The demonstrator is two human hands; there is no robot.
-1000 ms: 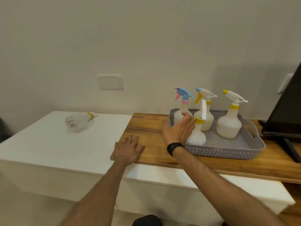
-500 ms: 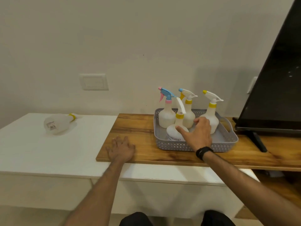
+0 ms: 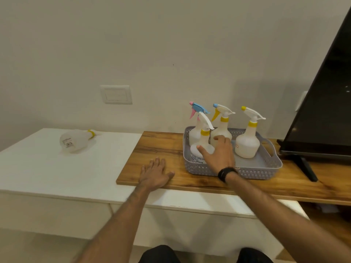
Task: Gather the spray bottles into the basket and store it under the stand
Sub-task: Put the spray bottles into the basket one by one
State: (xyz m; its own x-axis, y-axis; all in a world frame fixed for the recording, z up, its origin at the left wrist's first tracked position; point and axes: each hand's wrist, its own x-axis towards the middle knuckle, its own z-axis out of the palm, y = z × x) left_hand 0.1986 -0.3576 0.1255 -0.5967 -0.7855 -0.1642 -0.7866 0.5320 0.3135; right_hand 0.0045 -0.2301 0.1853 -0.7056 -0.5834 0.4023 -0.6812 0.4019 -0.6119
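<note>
A grey perforated basket sits on the wooden stand top. Several white spray bottles stand upright in it: one with a blue-pink trigger, one with a yellow trigger, one at the right, and a front one with a yellow collar. My right hand hovers over the basket with fingers spread, beside the front bottle, holding nothing. My left hand lies flat on the wood near its front edge. Another spray bottle lies on its side on the white surface to the left.
A black TV screen on a stand foot stands right of the basket. A white low cabinet extends left, with a wall switch plate above it. My knees show at the bottom edge.
My right hand has drawn back from the basket's right side toward the front bottle. The camera view has shifted slightly. My left hand stays flat on the wood.
</note>
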